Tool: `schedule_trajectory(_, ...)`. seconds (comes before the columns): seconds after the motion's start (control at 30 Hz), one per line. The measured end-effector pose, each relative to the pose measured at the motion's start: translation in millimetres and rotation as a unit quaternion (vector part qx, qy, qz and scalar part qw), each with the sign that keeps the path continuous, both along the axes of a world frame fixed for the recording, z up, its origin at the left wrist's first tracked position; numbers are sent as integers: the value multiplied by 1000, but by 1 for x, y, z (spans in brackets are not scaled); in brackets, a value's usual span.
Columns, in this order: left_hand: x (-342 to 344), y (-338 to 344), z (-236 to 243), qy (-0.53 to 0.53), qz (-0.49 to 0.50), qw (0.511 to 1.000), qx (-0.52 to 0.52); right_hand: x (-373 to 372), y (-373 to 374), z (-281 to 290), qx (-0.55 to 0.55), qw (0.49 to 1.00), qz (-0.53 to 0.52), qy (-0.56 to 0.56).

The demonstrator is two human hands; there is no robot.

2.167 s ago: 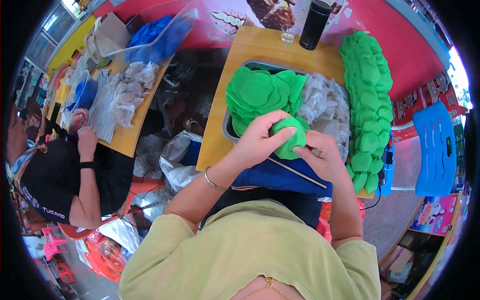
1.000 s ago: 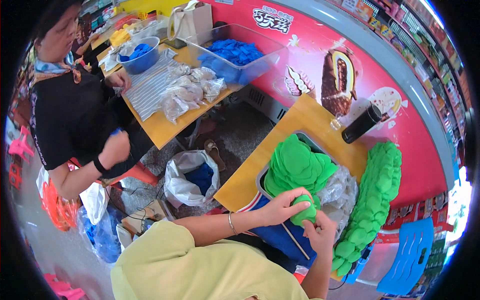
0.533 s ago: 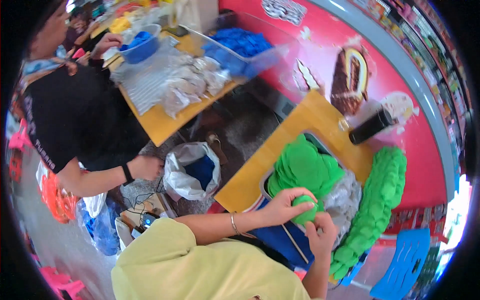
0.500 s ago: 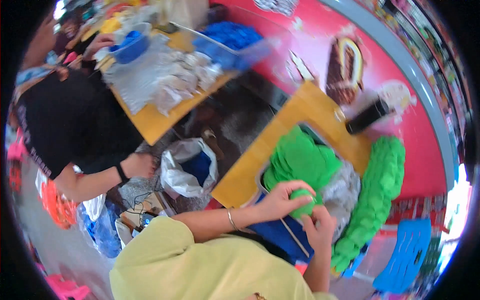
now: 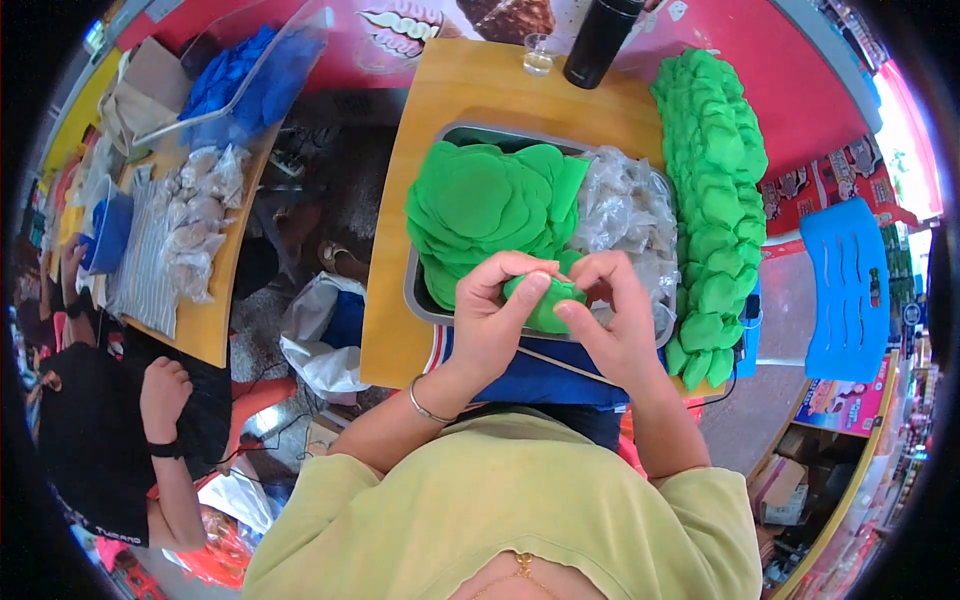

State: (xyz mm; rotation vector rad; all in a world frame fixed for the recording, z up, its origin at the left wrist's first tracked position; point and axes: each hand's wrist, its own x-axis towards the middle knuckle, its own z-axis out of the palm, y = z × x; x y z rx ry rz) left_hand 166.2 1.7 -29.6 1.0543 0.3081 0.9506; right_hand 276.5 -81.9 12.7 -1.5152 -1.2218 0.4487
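Note:
Above the near edge of a metal tray, my left hand and my right hand come together on a gathered green cloth-like piece. Both hands pinch it between thumb and fingers; part of it is hidden behind them. Just beyond, in the tray's left side, lies a pile of thin, rounded green pieces. Crumpled clear plastic bags fill its right side. A long bundle of puffed green pieces stretches along the tray's right. Below my hands a thin stick lies over blue material.
My wooden table bears a black bottle and a clear cup. A blue plastic chair stands at right. Leftward are a white bag, another table with small bags, and a person in black.
The whole view has swung round, bringing the tray and my hands nearer the middle. My hands stay on the green piece. The person at left has raised a forearm.

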Motion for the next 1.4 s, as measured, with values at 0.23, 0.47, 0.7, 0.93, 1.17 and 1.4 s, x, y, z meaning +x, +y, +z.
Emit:
schedule_trajectory(0.23,22,-9,3,-17,-4,1000,-8,16,-3,-6,-9,992,-83,-99)
schedule_trajectory(0.47,32,-8,2,-15,-107,992,-72,56,-16,14,61,998,2,20)
schedule_trajectory(0.7,43,-15,14,-52,-326,872,-361,85,-18,-3,28,970,13,-243)
schedule_trajectory(0.93,38,-21,24,-67,-437,812,-381,88,-32,0,-1,962,3,-275)
schedule_trajectory(1.17,48,-34,9,118,-308,941,-81,103,-52,18,-24,985,81,-152)
schedule_trajectory(1.4,52,-29,10,108,-296,949,16,157,-66,50,-82,995,15,-59)
